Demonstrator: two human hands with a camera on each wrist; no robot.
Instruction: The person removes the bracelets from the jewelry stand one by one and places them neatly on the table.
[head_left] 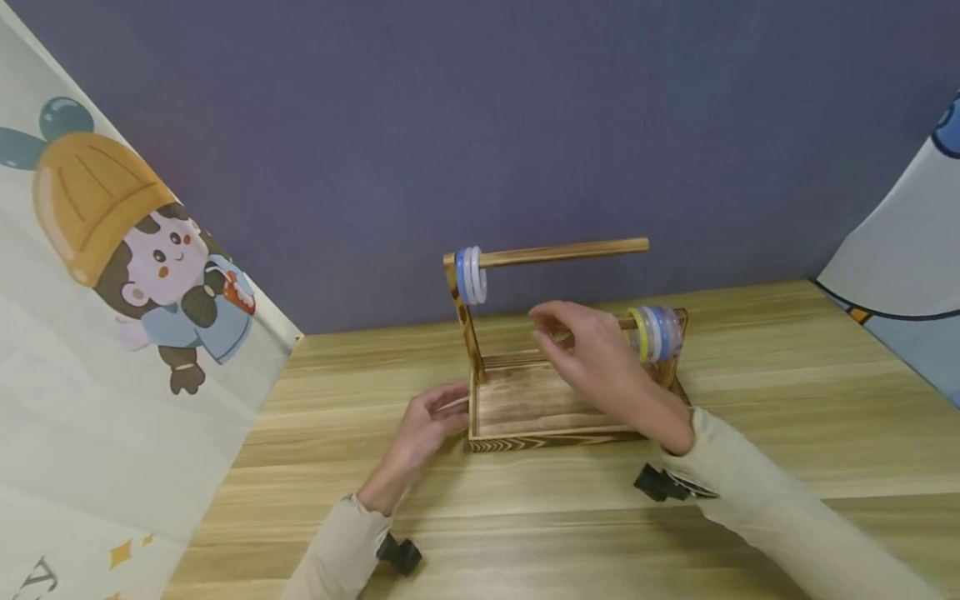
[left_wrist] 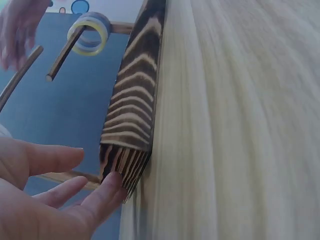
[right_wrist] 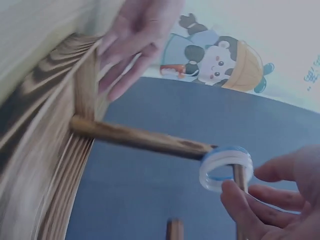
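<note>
A wooden bangle stand with a tray base stands on the table. Its upper rod carries blue and white bangles beside the left post. Several yellow, white, blue and purplish bangles hang on the lower rod at the right post. My right hand is over the tray, left of that group, its thumb and fingers bent but apart with nothing between them. In the right wrist view its fingertips overlap the blue and white bangles. My left hand touches the tray's left end with extended fingers.
A dark blue-grey panel rises behind the wood-grain table. To the left hangs a white sheet with a cartoon figure; another printed sheet is at the right.
</note>
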